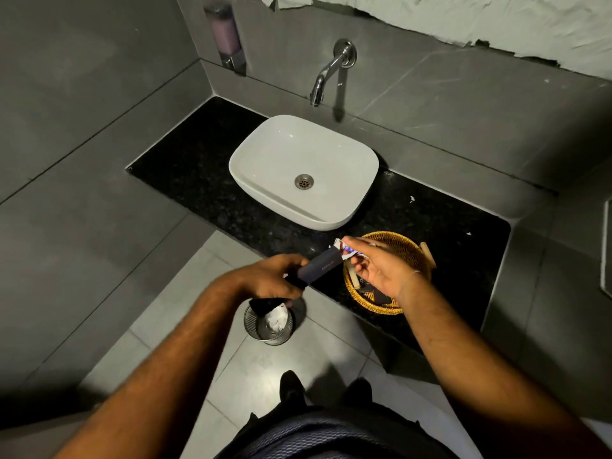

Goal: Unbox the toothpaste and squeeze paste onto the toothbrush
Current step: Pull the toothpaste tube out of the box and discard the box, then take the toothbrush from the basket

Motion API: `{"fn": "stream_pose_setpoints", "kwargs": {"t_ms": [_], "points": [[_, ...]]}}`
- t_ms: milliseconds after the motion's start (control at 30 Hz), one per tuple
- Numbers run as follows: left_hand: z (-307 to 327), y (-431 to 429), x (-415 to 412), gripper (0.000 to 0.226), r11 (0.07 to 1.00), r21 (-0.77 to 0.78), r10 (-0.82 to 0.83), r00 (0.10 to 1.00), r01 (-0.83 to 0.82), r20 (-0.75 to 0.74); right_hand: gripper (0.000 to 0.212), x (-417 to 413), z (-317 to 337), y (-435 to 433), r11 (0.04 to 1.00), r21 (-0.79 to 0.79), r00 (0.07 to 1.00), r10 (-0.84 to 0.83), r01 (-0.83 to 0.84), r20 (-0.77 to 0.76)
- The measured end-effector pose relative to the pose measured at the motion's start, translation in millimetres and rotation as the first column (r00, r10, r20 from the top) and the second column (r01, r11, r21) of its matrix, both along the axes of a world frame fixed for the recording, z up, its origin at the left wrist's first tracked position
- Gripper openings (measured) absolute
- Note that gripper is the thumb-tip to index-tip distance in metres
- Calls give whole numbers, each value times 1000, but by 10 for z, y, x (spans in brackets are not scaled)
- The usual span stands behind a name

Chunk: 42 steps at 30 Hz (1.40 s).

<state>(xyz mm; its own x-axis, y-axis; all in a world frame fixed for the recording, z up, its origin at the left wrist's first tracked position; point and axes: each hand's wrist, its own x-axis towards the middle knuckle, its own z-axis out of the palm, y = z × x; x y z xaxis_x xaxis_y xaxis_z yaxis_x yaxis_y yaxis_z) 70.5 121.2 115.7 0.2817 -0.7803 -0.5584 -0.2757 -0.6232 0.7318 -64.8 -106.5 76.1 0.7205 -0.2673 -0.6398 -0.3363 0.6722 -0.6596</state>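
Left hand point(275, 279) grips dark box point(319, 267) at its 7 o'clock end. Right hand point(381, 270) pinches toothpaste tube point(347, 249) emerging at 1 o'clock, above counter edge point(265, 246), beside basket point(407, 246); sink point(265, 180) at 11 o'clock.

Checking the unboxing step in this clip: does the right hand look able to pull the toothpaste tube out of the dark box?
Probably yes. The right hand already has its grip on the tube sticking out of the box's opened end, the left hand holds the box's other end, and nothing blocks the pull.
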Motion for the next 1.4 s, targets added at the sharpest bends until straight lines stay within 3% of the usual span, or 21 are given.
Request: {"fn": "stream_pose_setpoints", "kwargs": {"t_ms": [167, 267, 400, 467, 533, 600, 667, 900, 1033, 1133, 1233, 1400], "points": [[-201, -211, -239, 19, 984, -89, 149, 987, -154, -57, 21, 107, 69, 117, 980, -177, 995, 80, -89, -59], [-361, -118, -225, 17, 978, -71, 191, 978, -197, -80, 25, 143, 13, 88, 965, -259, 989, -69, 34, -127], [-669, 189, -198, 18, 932, -38, 361, 931, -360, 57, 25, 155, -81, 15, 950, -236, 960, -242, 205, -142], [-872, 417, -200, 14, 869, -16, 491, 856, -495, 159, 24, 151, -131, 8, 945, -241, 956, -260, 223, -136], [-1080, 665, -218, 14, 746, 1, 648, 726, -666, 229, 25, 165, -190, 31, 940, -265, 954, -260, 215, -146], [-1252, 903, -268, 17, 572, -2, 803, 560, -820, 206, 28, 205, -256, 96, 936, -292, 952, -254, 197, -169], [-1408, 1088, -311, 24, 457, 14, 873, 451, -889, 184, 33, 239, -314, 191, 932, -308, 952, -253, 192, -171], [-2009, 1261, -157, 20, 329, 85, 932, 338, -941, 129, 22, 237, -542, 356, 889, -423, 934, -287, 176, -214], [-2426, 1172, 104, 32, 252, 95, 962, 260, -963, 82, 17, 215, -691, 361, 858, -490, 921, -303, 152, -244], [-2712, 1185, 241, 51, 284, 163, 948, 302, -945, 98, 18, 186, -803, 422, 855, -498, 911, -311, 144, -270], [-2884, 1303, 205, 55, 312, 263, 924, 356, -913, 138, 17, 181, -880, 502, 854, -496, 903, -326, 154, -281], [-2708, 1357, 58, 46, 273, 235, 941, 310, -933, 137, 18, 220, -778, 591, 855, -481, 897, -352, 193, -266]]}}
